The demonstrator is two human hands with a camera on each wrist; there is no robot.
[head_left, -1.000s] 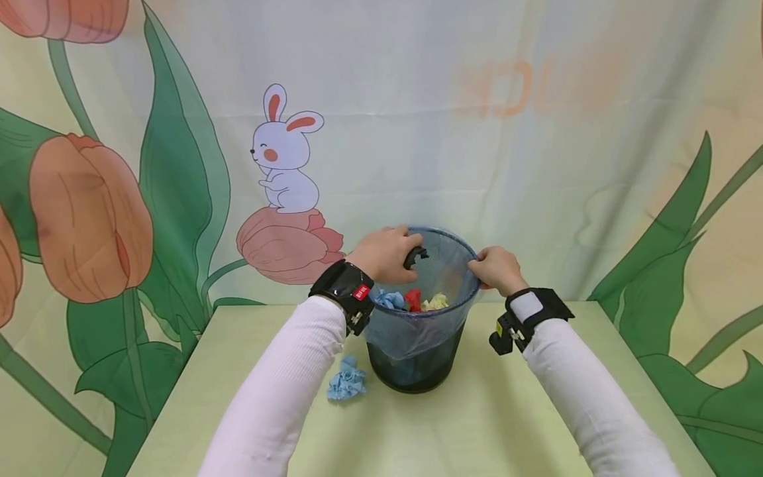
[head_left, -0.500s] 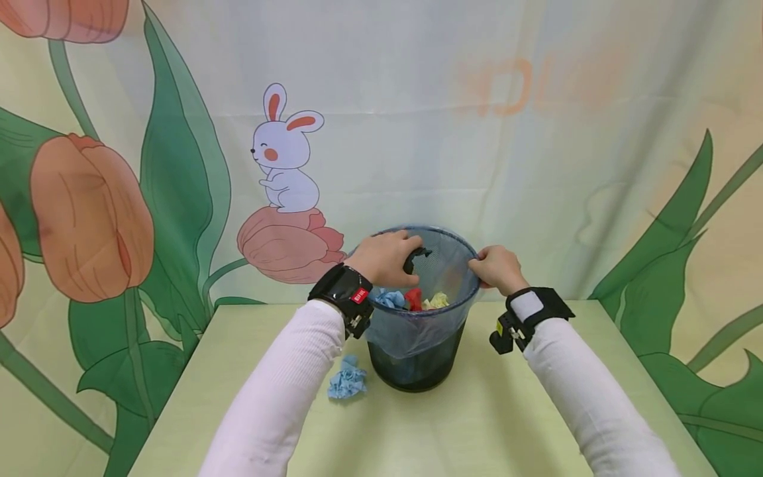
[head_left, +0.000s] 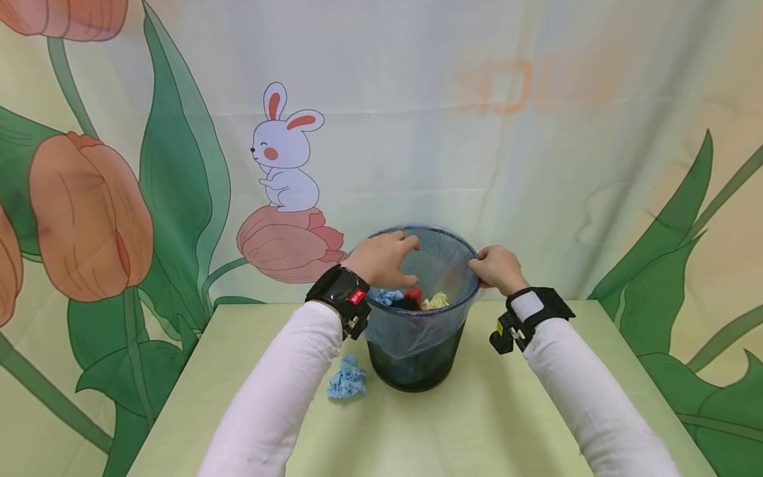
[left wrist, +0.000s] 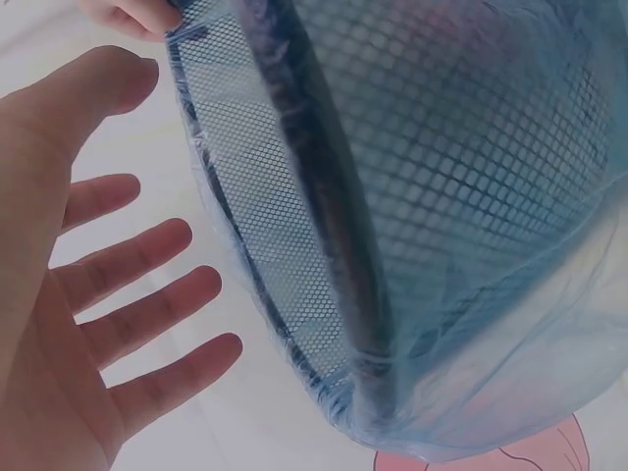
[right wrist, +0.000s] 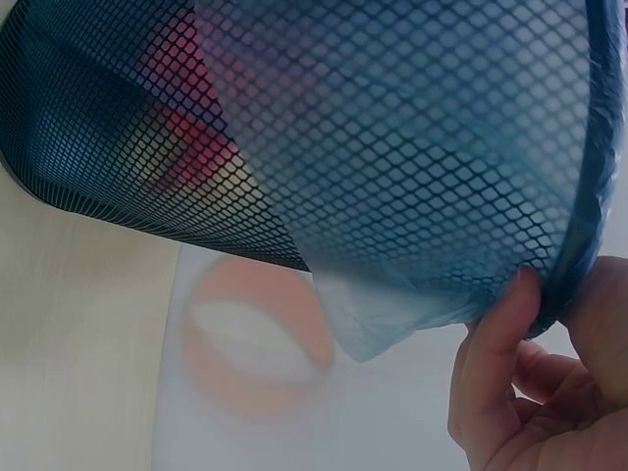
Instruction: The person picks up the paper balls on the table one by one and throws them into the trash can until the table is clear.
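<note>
A black mesh wastebasket (head_left: 417, 372), lined with a translucent blue bag (head_left: 405, 334), stands upright at the table's middle. Above its mouth is my left hand (head_left: 383, 257), fingers spread apart with nothing in them; the left wrist view shows the same bare palm beside the rim (left wrist: 329, 196). My right hand (head_left: 498, 269) pinches the bag-covered rim on the right, thumb and fingertips on either side of it. Inside lie crumpled balls: blue (head_left: 387, 296), red (head_left: 414, 293), pale yellow (head_left: 438, 301) and black (head_left: 408, 304). Their lower parts are hidden by the near rim.
On the pale green table (head_left: 238, 377), a crumpled light blue ball (head_left: 347, 379) lies just left of the basket's base. Behind the table hangs a curtain (head_left: 405, 132) printed with tulips and a rabbit.
My left hand has let go of the crumpled black piece, which has dropped into the wastebasket among the other balls. The right hand has stayed at the rim.
</note>
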